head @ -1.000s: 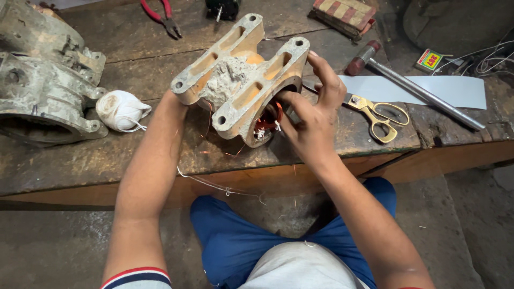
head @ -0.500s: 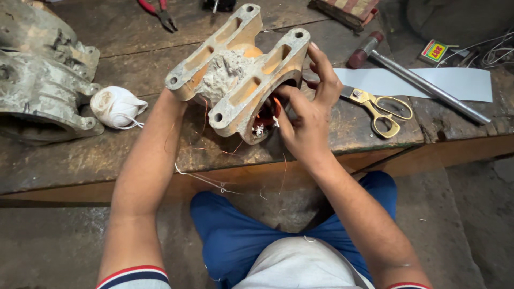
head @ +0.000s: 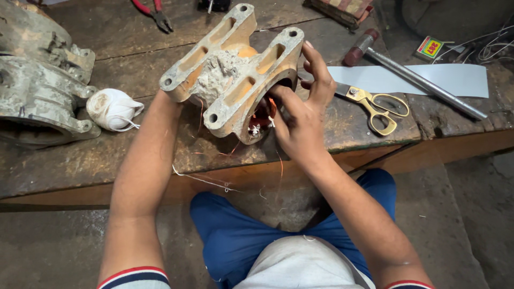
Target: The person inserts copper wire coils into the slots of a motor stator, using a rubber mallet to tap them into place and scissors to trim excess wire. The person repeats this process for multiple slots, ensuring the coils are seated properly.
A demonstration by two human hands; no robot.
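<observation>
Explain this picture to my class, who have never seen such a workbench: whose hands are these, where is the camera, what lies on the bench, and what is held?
The camera sits on the person's head and looks down at their own arms and lap. The right hand grips the open end of a worn metal motor housing, fingers at its copper wire windings. The left hand is hidden behind the housing, so its grip cannot be seen. On the wooden bench lie gold-handled scissors, a hammer, a white paper sheet, red-handled pliers, a ball of white string and another grey housing.
</observation>
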